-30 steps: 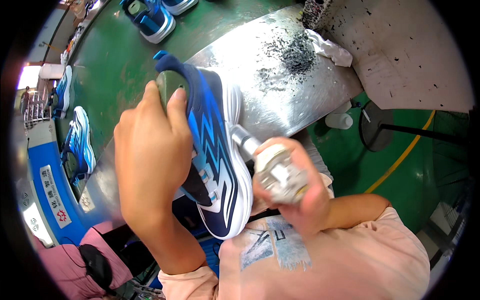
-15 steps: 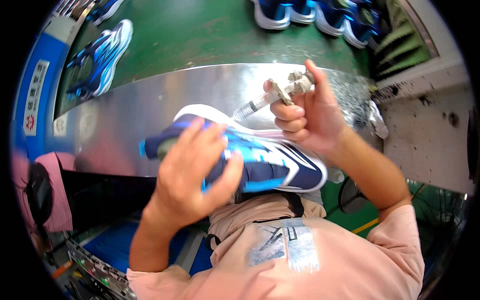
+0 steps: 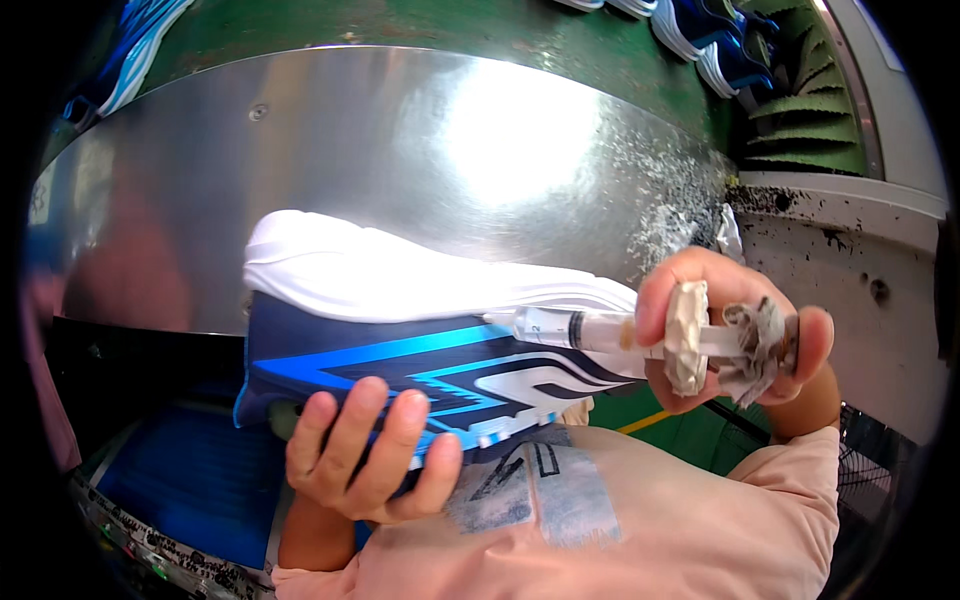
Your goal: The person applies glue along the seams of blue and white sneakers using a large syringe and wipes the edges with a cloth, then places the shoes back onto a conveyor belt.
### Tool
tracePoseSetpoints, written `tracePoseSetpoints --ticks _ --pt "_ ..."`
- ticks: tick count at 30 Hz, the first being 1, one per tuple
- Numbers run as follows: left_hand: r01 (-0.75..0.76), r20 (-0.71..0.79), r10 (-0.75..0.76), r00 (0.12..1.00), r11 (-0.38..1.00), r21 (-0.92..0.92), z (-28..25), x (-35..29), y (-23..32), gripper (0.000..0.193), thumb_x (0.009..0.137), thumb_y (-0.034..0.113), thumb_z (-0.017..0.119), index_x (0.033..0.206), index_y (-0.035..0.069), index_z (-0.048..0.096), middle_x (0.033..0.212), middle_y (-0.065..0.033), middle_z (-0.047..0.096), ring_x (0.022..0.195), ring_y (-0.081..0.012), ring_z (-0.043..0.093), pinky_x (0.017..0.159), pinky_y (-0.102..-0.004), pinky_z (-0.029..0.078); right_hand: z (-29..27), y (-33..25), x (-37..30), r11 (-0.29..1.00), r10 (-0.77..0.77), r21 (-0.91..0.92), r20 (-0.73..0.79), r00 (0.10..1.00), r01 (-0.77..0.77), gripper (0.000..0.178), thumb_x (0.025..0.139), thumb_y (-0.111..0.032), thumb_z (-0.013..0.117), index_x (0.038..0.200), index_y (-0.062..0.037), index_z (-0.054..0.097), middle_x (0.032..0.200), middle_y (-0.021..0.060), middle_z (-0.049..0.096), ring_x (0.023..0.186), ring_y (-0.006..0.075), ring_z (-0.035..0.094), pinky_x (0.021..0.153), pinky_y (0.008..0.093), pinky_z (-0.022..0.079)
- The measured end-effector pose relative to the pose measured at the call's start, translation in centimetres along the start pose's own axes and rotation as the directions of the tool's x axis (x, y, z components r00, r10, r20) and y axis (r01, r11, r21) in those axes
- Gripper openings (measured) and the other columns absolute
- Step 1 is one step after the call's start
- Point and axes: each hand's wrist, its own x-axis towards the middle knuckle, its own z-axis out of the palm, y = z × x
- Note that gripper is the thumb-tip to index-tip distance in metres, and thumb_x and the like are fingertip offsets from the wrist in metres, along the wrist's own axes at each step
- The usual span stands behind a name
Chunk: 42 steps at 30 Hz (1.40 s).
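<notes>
A dark blue sneaker [image 3: 400,345] with a thick white sole lies on its side in front of me, sole toward the far side and heel to the left. My left hand [image 3: 370,455] holds it from the near side, fingers against its upper. In my right hand [image 3: 735,330] is a clear plastic syringe [image 3: 590,330], its flange and plunger end wrapped in cream and grey material. Its tip points left and meets the seam between sole and upper near mid-shoe. The right hand covers the toe end of the sneaker.
Beyond the sneaker lies a shiny metal ledge [image 3: 340,130], speckled with residue at its right end. Behind it runs a green surface [image 3: 420,32] bearing similar sneakers [image 3: 690,28] at the right and another sneaker [image 3: 140,45] at far left. A stained pale panel [image 3: 850,260] stands at right.
The sneaker has rolled so its side faces up. My left hand has shifted down to its near side. The syringe has come down to the sole seam, and the view has shifted.
</notes>
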Motion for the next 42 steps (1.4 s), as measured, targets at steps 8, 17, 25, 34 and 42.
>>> tracePoseSetpoints --ticks 8,17,25,34,42 --pt "0.011 0.010 -0.012 1.000 0.998 0.057 3.9 9.8 22.3 0.031 0.078 0.027 0.059 0.099 0.018 0.039 0.105 -0.0061 0.053 0.101 -0.0293 0.053 0.090 -0.0473 0.040 -18.4 9.7 -23.5 0.956 -0.242 0.165 -0.011 0.970 0.241 0.102 0.054 -0.069 0.060 0.111 0.0132 0.037 0.089 0.0103 0.050 0.073 0.0092 0.050 0.056 0.0170 0.039" --pt "0.034 0.047 -0.041 0.998 0.991 0.129 3.1 24.3 56.6 0.038 0.079 0.024 0.058 0.105 0.004 0.040 0.105 -0.0175 0.053 0.096 -0.0373 0.054 0.083 -0.0505 0.043 -41.5 21.5 -53.8 0.734 -0.646 0.279 0.006 0.764 0.619 0.096 0.065 -0.076 0.036 0.107 0.0094 0.035 0.068 0.0044 0.048 0.051 0.0042 0.039 0.043 0.0165 0.030" --pt "-0.016 0.042 0.014 0.999 0.999 0.047 -9.4 20.6 40.4 0.051 0.071 0.027 0.067 0.107 -0.003 0.044 0.104 -0.0220 0.053 0.096 -0.0384 0.054 0.084 -0.0473 0.043 -20.6 18.2 -46.0 0.440 -0.782 0.455 -0.230 0.579 0.774 0.099 0.065 -0.078 0.032 0.111 0.0087 0.032 0.072 0.0044 0.047 0.050 0.0045 0.039 0.042 0.0158 0.029" --pt "0.040 0.187 -0.045 0.981 0.999 0.027 -17.0 17.8 22.7 0.062 0.058 0.016 0.077 0.109 -0.004 0.048 0.107 -0.0197 0.054 0.097 -0.0342 0.054 0.086 -0.0376 0.041 -5.5 11.4 -34.5 0.680 -0.544 0.465 -0.199 0.815 0.567 0.100 0.060 -0.070 0.053 0.120 0.0061 0.028 0.099 0.0074 0.047 0.080 0.0081 0.046 0.067 0.0202 0.039" --pt "0.302 0.521 -0.167 0.837 0.935 -0.186 -17.3 21.5 4.8 0.059 0.042 0.011 0.078 0.096 -0.002 0.056 0.086 -0.0139 0.059 0.078 -0.0230 0.058 0.076 -0.0284 0.044 4.3 7.0 -21.7 0.670 -0.561 0.357 -0.331 0.758 0.651 0.096 0.063 -0.068 0.053 0.122 0.0035 0.026 0.104 0.0069 0.044 0.090 0.0109 0.044 0.075 0.0242 0.039"
